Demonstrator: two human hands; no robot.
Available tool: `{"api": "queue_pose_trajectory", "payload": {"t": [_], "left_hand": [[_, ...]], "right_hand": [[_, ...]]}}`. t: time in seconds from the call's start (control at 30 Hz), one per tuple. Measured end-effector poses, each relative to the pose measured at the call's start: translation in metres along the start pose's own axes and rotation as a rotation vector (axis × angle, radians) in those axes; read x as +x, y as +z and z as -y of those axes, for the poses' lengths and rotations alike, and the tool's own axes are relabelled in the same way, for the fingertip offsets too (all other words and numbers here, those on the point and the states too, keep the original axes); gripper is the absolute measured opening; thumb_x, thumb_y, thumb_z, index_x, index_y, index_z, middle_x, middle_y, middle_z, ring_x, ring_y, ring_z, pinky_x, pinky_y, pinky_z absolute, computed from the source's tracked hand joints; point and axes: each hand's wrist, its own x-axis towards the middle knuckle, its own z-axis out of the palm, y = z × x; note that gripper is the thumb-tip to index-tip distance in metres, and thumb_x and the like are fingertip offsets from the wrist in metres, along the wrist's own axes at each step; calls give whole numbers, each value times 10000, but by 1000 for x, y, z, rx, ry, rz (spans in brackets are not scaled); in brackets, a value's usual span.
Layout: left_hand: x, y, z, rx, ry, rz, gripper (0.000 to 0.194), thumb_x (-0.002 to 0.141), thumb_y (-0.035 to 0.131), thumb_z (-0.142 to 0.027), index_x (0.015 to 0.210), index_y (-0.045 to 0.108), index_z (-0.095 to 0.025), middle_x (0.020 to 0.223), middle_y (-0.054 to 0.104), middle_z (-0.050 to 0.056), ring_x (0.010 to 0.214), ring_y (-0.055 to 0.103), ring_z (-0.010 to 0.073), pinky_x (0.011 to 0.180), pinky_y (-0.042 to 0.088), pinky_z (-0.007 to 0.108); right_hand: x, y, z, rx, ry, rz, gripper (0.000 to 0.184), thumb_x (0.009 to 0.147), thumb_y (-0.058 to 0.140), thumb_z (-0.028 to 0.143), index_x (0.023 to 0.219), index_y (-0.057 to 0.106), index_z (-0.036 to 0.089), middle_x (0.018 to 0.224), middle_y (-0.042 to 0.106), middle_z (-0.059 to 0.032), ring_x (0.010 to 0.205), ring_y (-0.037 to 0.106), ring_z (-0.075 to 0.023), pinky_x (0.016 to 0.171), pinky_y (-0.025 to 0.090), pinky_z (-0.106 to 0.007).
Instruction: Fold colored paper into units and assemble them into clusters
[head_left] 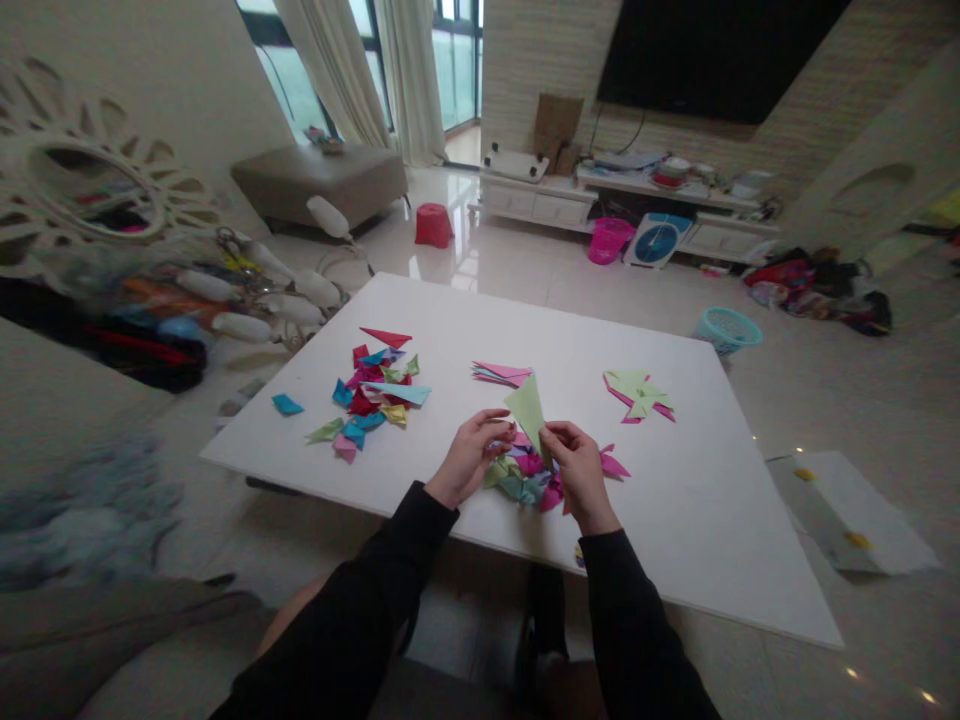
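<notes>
My right hand (577, 472) pinches a pale green folded paper triangle (528, 408) that stands upright above the table. Close beside it, my left hand (474, 452) curls its fingers at the triangle's lower edge. Both hands hover over a small heap of folded paper pieces (525, 478) in pink, green and blue near the front of the white table (705, 500). Black sleeves cover both arms.
A bigger pile of coloured folded pieces (373, 395) lies to the left, pink folded sheets (501, 373) at the middle, a green-and-pink shape (639, 394) at the right. One blue piece (287, 404) lies apart. Floor clutter, a teal basket (727, 328) and white sheets (847, 515) surround the table.
</notes>
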Motion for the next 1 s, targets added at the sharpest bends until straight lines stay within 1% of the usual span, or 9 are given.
{"api": "queue_pose_trajectory", "payload": {"t": [0.07, 0.13, 0.23, 0.37, 0.47, 0.63, 0.8, 0.9, 1.0], "left_hand": [[-5, 7, 6, 41, -72, 81, 340, 691, 862, -276, 958, 691, -155, 995, 701, 74, 885, 687, 166, 762, 531, 269], [-8, 11, 12, 87, -123, 151, 365, 687, 875, -306, 946, 681, -138, 1047, 688, 87, 932, 680, 181, 785, 542, 287], [-11, 14, 18, 151, -109, 187, 407, 686, 882, -356, 957, 671, -137, 1054, 678, 85, 908, 673, 173, 774, 548, 291], [-9, 12, 18, 221, 29, 141, 414, 692, 868, -397, 934, 665, -130, 890, 669, 41, 743, 653, 132, 706, 540, 272], [-7, 9, 13, 219, 81, 106, 399, 694, 858, -405, 906, 669, -124, 817, 666, 27, 702, 641, 121, 679, 529, 254], [-8, 7, 9, 192, 112, 77, 387, 671, 866, -417, 834, 677, -121, 745, 665, 18, 666, 626, 107, 648, 499, 228], [-8, 7, 10, 181, 109, 73, 378, 654, 876, -428, 769, 698, -115, 697, 660, 17, 632, 605, 101, 651, 496, 235], [-8, 8, 9, 140, 91, 74, 379, 666, 868, -444, 767, 708, -115, 690, 658, 17, 636, 601, 99, 638, 489, 225], [-9, 9, 8, 85, 66, 90, 394, 663, 875, -447, 800, 711, -117, 732, 680, 30, 666, 623, 108, 643, 493, 222]], "right_hand": [[2, 1, 0, 136, 24, -54, 384, 600, 887, 453, 802, 678, 203, 673, 681, 13, 584, 586, -122, 562, 442, -247], [2, 4, 1, 250, 55, -71, 409, 557, 917, 422, 794, 658, 212, 663, 675, 26, 569, 585, -112, 556, 441, -238], [-1, 7, 1, 296, 80, -70, 393, 560, 923, 389, 774, 645, 213, 648, 665, 34, 542, 561, -96, 535, 414, -224], [-7, 9, 0, 248, 77, -50, 365, 561, 921, 366, 750, 656, 202, 657, 651, 40, 563, 539, -86, 545, 386, -217], [-12, 9, 0, 217, 63, -31, 346, 572, 914, 363, 750, 666, 198, 686, 641, 44, 605, 544, -92, 565, 382, -223], [-19, 8, 0, 154, 24, 5, 317, 588, 903, 366, 727, 672, 199, 659, 609, 53, 599, 499, -96, 574, 368, -241], [-20, 7, -2, 109, 3, -3, 294, 604, 892, 369, 728, 684, 201, 658, 612, 49, 598, 493, -102, 579, 376, -249], [-18, 8, -3, 118, 3, -15, 299, 604, 894, 380, 723, 689, 199, 651, 613, 48, 590, 498, -97, 565, 382, -240], [-16, 10, -3, 168, 33, -25, 341, 597, 904, 412, 757, 690, 201, 662, 635, 42, 583, 531, -101, 546, 409, -233]]}}
